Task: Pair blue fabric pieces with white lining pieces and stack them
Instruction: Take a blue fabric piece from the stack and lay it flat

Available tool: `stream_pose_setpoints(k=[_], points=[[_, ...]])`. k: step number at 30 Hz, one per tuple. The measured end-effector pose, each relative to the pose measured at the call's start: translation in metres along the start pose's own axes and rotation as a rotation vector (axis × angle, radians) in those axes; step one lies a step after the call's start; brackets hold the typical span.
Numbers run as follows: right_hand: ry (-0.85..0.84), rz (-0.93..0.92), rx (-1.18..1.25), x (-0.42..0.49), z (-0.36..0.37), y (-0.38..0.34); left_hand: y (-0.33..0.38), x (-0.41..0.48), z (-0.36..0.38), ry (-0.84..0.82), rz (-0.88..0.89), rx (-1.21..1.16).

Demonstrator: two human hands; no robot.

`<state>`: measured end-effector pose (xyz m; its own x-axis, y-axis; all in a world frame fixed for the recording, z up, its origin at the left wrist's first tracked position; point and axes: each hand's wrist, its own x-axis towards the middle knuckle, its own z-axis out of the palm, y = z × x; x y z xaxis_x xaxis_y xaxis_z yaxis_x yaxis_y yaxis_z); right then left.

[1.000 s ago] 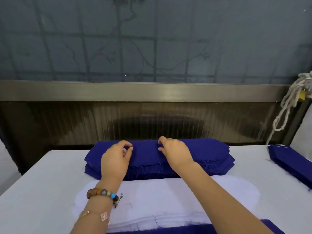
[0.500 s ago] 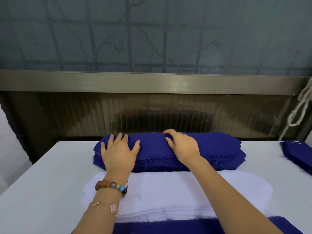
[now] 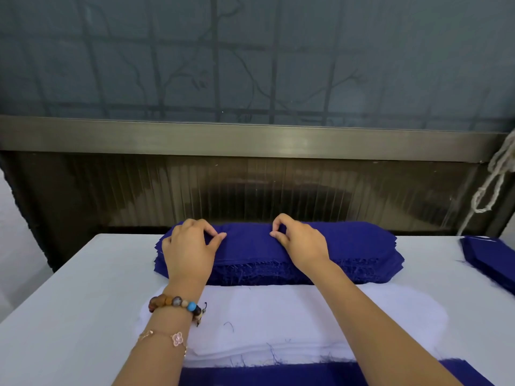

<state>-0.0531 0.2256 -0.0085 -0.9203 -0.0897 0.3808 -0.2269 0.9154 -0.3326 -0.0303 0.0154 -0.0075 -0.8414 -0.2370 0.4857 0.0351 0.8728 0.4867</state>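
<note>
A thick stack of blue fabric pieces lies across the far middle of the white table. My left hand rests on its left part, thumb and forefinger pinching the top blue piece. My right hand sits near the stack's middle and pinches the same top piece. Closer to me lies a stack of white lining pieces, with both forearms crossing above it. A blue piece shows at the bottom edge, under the white stack.
Another pile of blue pieces lies at the table's right edge. A dark ribbed panel and a metal rail stand right behind the table. A knotted white rope hangs at the right.
The fingers of both hands, flat on the blue stack half a second ago, have curled into pinches on the top piece. The camera has shifted slightly.
</note>
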Motion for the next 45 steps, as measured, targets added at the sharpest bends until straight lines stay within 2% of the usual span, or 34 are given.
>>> stream_pose_setpoints(k=[5, 8, 11, 16, 19, 24, 29, 35, 40, 45], points=[[-0.014, 0.01, 0.019, 0.001, 0.0, -0.001, -0.011, 0.001, 0.002, 0.042, -0.119, 0.026], [-0.002, -0.001, 0.03, 0.0, 0.001, 0.0, -0.014, 0.002, 0.001, -0.034, -0.283, 0.056], [0.004, -0.012, 0.041, -0.001, 0.001, 0.002, -0.018, 0.006, -0.004, -0.032, -0.34, 0.058], [-0.005, -0.01, 0.051, 0.0, 0.002, 0.004, -0.025, 0.01, -0.01, 0.056, -0.317, 0.014], [-0.006, -0.003, 0.053, 0.0, 0.002, 0.004, -0.028, 0.01, -0.009, 0.18, -0.257, -0.037], [0.002, 0.001, 0.054, 0.0, 0.003, 0.004, -0.035, 0.01, -0.009, 0.321, -0.228, -0.279], [0.004, 0.007, 0.044, 0.0, 0.003, 0.004, -0.038, 0.01, -0.013, 0.366, -0.244, -0.363], [0.01, 0.004, 0.035, -0.001, 0.003, 0.004, -0.042, 0.009, -0.011, 0.366, -0.203, -0.275], [0.024, 0.016, 0.042, -0.001, 0.006, 0.005, -0.05, 0.011, -0.012, 0.443, -0.102, -0.216], [0.044, 0.014, 0.048, -0.003, 0.005, 0.005, -0.051, 0.013, -0.01, 0.426, -0.171, -0.321]])
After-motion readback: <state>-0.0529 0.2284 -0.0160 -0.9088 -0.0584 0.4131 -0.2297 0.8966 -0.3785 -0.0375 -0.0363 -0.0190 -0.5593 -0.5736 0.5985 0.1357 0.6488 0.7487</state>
